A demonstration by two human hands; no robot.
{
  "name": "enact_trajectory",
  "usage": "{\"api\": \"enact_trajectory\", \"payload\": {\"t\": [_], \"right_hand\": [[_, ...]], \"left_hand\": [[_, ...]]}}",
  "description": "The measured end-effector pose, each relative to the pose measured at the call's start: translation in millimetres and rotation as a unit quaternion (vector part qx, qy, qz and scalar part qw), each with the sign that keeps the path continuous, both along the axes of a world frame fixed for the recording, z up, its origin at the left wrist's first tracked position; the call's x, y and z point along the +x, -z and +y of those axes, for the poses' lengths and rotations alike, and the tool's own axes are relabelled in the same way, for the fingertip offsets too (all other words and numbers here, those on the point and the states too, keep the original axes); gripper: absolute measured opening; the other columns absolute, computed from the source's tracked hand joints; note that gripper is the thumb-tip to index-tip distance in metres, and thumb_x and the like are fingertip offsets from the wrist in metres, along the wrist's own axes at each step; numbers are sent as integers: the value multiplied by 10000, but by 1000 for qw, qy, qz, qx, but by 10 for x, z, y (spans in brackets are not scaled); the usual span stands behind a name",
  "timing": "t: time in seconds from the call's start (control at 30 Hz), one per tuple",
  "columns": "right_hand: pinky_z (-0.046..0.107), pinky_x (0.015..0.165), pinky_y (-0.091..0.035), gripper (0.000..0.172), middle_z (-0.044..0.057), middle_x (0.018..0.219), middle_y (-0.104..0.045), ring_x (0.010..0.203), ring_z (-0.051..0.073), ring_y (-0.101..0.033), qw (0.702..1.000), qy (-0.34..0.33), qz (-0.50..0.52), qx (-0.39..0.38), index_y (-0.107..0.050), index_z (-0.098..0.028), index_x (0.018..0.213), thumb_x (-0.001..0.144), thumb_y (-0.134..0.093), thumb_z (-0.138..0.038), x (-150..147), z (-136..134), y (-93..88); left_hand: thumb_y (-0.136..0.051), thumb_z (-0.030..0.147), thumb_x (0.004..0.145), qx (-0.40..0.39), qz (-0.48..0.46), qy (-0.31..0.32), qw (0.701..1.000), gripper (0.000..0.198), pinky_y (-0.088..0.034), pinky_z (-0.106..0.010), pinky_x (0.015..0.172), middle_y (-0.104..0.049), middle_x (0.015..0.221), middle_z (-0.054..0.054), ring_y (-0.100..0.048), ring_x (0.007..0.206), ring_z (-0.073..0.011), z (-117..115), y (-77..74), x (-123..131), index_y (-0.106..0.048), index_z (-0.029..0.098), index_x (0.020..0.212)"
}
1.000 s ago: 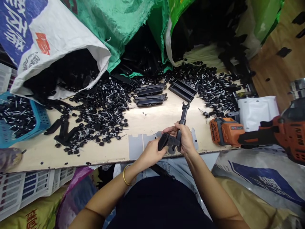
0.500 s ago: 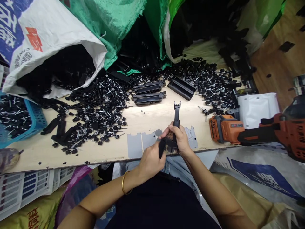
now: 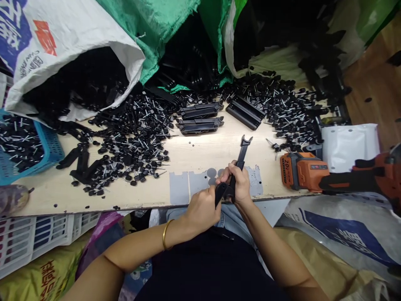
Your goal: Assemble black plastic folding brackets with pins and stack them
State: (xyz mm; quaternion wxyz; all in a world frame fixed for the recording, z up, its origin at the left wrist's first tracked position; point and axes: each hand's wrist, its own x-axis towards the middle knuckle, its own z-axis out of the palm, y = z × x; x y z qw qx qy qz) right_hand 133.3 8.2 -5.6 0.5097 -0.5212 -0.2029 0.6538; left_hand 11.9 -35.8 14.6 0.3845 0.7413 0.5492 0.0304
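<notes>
My single head-worn view sits close, above the near side of the workbench, facing forward and down.

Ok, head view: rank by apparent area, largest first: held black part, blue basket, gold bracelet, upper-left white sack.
1. Upper-left white sack (cut off by frame)
2. Blue basket (also cut off)
3. Held black part (partly covered)
4. Gold bracelet

Visible areas only.
</notes>
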Motion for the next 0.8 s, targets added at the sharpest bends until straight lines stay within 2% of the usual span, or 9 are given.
{"api": "enact_trajectory", "payload": {"t": [0.07, 0.23, 0.33, 0.47, 0.7, 0.8], "right_hand": [[237, 435, -422, 262, -48, 435, -522, 404, 115, -519, 1000, 13, -1, 10, -450, -208, 565, 758, -570, -336, -19, 0, -16], [241, 438, -431, 258, -42, 419, -519, 398, 118, -525, 999, -47, 10, 3, -461, -202, 552, 757, -567, -317, -15, 40, -30], [236, 432, -433, 257, -45, 417, -524, 397, 118, -528, 999, -41, 20, 4, -454, -204, 558, 749, -578, -323, -5, 44, -5], [224, 421, -435, 268, -45, 426, -531, 415, 121, -548, 1000, 5, 12, 2, -444, -203, 570, 724, -608, -347, 13, 22, 56], [221, 434, -460, 314, -60, 451, -525, 466, 134, -593, 988, 156, -11, -14, -432, -206, 616, 691, -651, -418, -28, 82, 164], [232, 437, -463, 342, -50, 498, -564, 474, 141, -600, 988, 147, -44, -25, -453, -208, 665, 693, -649, -488, 72, 114, 179]], "left_hand": [[-487, 170, 791, 7, -4, -10, 1000, 228, -538, -361, 667, -676, 804, -135, -673, 735, -266, -6, -6, -2, -518, 120, 1011], [-480, 182, 800, -8, -10, 8, 1000, 227, -542, -386, 671, -671, 827, -152, -671, 756, -285, -13, -6, -20, -508, 107, 1012], [-488, 180, 797, -19, 3, 26, 999, 230, -544, -391, 674, -670, 854, -160, -671, 758, -287, 1, 1, -33, -507, 99, 1011], [-490, 188, 812, -28, 15, 55, 998, 259, -541, -375, 700, -674, 883, -140, -670, 791, -273, 118, 27, -67, -501, 99, 1054], [-464, 261, 868, -22, 24, 132, 991, 221, -519, -325, 669, -671, 880, -104, -665, 761, -242, 480, 123, -39, -547, 129, 1024], [-493, 263, 867, -11, 23, 157, 987, 250, -515, -314, 695, -649, 928, -97, -659, 803, -236, 614, 145, -57, -551, 137, 1074]]}}
